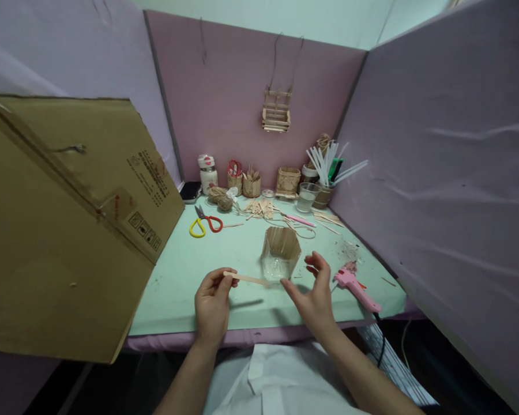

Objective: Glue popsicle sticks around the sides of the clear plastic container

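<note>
Between finger and thumb, my left hand (214,297) pinches one end of a flat wooden craft stick (251,279), which points to the right above the table. My right hand (315,294) has its thumb and fingers spread apart, with nothing held in them. The thumb tip is close to the base of a clear, many-sided cup (277,268) whose far inner side is lined with wooden sticks (280,239). Whether the thumb touches the cup, I cannot tell. Right of this hand lies a pink hot glue gun (357,288).
Red-and-yellow scissors (206,222), twine (220,197), loose craft sticks (259,208) and a pink pen-like tool (300,220) lie farther back. A water glass (307,199) and a holder with glue sticks (324,196) stand back right. A large cardboard sheet (69,230) leans at left.
</note>
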A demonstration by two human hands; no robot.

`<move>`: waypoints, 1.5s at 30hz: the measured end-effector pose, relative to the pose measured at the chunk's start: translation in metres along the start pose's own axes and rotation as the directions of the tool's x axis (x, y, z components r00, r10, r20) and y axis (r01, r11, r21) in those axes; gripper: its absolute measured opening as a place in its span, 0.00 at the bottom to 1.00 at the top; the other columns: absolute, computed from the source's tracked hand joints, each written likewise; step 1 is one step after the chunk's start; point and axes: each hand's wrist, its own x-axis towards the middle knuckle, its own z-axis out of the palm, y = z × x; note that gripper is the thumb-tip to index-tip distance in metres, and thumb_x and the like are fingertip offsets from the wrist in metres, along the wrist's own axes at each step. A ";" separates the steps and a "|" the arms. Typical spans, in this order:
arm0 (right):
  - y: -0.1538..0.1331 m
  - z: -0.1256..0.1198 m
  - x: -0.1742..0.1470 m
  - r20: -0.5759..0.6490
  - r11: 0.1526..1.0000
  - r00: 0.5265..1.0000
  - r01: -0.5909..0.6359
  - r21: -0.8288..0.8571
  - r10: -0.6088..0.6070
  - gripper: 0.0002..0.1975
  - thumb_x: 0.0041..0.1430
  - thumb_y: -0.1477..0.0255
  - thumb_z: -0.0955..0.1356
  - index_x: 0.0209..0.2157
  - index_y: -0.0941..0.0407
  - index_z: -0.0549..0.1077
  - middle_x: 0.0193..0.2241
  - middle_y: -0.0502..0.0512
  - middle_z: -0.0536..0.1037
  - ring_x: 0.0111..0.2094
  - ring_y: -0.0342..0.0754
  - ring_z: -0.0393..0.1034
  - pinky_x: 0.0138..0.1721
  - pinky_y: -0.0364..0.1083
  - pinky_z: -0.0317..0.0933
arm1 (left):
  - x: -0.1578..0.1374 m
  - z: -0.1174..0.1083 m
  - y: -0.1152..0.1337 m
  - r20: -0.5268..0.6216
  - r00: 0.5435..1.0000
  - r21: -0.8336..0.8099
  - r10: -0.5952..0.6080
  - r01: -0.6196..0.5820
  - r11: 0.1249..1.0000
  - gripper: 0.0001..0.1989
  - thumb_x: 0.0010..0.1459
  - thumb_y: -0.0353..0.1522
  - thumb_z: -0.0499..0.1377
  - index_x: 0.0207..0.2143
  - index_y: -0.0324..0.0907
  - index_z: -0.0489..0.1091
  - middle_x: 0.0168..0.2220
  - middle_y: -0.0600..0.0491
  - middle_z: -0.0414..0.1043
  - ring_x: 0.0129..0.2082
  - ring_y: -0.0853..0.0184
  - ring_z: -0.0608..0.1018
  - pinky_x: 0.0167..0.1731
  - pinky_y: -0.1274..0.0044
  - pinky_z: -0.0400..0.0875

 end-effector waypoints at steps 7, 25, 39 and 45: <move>0.017 0.030 0.016 0.233 0.941 0.953 -0.246 0.230 0.192 0.60 0.45 0.61 0.76 0.68 0.51 0.34 0.64 0.68 0.56 0.61 0.57 0.60 0.62 0.61 0.56 | -0.001 -0.010 -0.003 -0.049 0.985 0.185 0.164 -0.152 0.971 0.12 0.53 0.39 0.66 0.36 0.41 0.75 0.34 0.52 0.78 0.31 0.71 0.78 0.35 0.78 0.74; 0.030 -0.019 0.028 0.330 0.967 0.939 -0.165 0.196 0.093 0.51 0.50 0.60 0.74 0.68 0.47 0.42 0.62 0.64 0.61 0.61 0.56 0.62 0.58 0.61 0.61 | -0.004 -0.006 -0.001 -0.006 0.976 0.284 0.219 -0.209 0.936 0.12 0.52 0.39 0.66 0.34 0.41 0.75 0.34 0.51 0.79 0.33 0.67 0.80 0.37 0.76 0.75; 0.088 -0.142 0.043 0.296 0.561 0.924 0.116 -0.820 0.242 0.23 0.54 0.58 0.69 0.42 0.63 0.75 0.40 0.71 0.77 0.43 0.64 0.72 0.45 0.55 0.63 | -0.005 -0.008 -0.007 0.051 0.974 0.354 0.221 -0.224 0.908 0.10 0.53 0.37 0.66 0.35 0.41 0.75 0.35 0.52 0.79 0.35 0.69 0.79 0.39 0.78 0.74; 0.096 -0.124 0.044 0.286 0.562 0.899 0.055 -0.826 0.332 0.21 0.56 0.56 0.66 0.36 0.61 0.74 0.34 0.68 0.77 0.39 0.62 0.71 0.41 0.53 0.61 | -0.005 -0.009 -0.008 0.073 0.973 0.370 0.219 -0.231 0.900 0.09 0.54 0.37 0.65 0.36 0.41 0.75 0.36 0.52 0.80 0.35 0.68 0.80 0.39 0.77 0.75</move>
